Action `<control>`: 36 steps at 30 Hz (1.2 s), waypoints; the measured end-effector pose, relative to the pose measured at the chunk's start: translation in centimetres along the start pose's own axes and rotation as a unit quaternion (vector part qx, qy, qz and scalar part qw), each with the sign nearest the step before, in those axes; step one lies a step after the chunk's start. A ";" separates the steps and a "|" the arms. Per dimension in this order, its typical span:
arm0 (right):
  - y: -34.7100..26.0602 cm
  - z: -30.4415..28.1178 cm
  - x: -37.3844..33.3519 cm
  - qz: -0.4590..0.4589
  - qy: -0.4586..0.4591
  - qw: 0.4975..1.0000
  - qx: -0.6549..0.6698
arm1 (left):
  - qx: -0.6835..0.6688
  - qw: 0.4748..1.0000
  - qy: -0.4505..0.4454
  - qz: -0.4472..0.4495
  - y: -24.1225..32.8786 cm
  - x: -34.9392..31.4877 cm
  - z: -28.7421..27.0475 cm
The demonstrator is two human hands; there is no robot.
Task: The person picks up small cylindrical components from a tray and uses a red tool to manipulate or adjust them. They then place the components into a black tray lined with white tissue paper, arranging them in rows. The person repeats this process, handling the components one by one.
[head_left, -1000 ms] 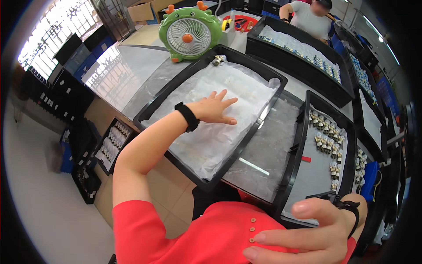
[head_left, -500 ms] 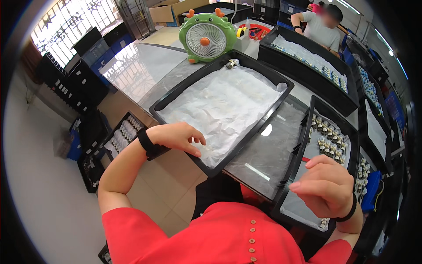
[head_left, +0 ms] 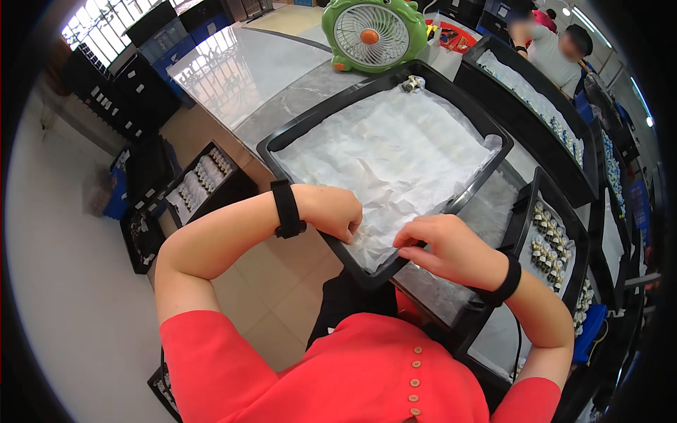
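Note:
A black tray (head_left: 471,201) lined with a crinkled white paper sheet (head_left: 374,141) sits at the table's edge in front of me. My left hand (head_left: 331,211) is at the tray's near left side, fingers curled down and closed on the paper's edge; its fingertips are partly hidden. Opposite it, my right hand (head_left: 446,245) pinches the paper near the close right corner, thumb and fingers together. Faint lumps show beneath the sheet. A few small metal-and-clear bulb-like parts (head_left: 413,84) lie at the tray's far corner.
A green fan (head_left: 372,35) stands behind the tray. To the right, a black tray (head_left: 523,204) holds rows of bulb-like parts (head_left: 550,243). Further right is a long black bin (head_left: 525,99), with a person (head_left: 553,53) beyond. Another filled tray (head_left: 204,176) stands low at the left.
My right hand has come left from above the right-hand tray to the paper in the front tray. My left hand's fingers have curled in. The view has shifted.

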State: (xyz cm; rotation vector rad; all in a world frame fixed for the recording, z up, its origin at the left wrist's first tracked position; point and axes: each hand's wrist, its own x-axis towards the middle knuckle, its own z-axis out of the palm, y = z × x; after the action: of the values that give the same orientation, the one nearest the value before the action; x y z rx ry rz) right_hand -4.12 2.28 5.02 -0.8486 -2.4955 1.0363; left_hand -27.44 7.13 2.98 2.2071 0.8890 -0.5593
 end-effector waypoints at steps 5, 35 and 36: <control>2.1 3.0 4.3 -0.012 -0.097 0.984 -0.151 | -0.011 1.000 0.005 0.003 -1.7 0.1 -0.1; 3.1 -3.6 8.2 0.198 0.134 0.958 0.161 | 0.013 0.966 0.256 0.036 -4.3 -3.6 -3.9; 3.1 -3.9 8.2 0.192 0.145 0.955 0.175 | 0.015 0.965 0.263 0.020 -4.3 -3.6 -4.1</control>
State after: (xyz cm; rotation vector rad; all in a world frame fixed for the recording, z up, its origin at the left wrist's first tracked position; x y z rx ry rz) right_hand -7.34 11.25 5.94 -1.2910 -1.8692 1.3150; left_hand -32.43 10.79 6.03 2.4381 1.0965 0.0480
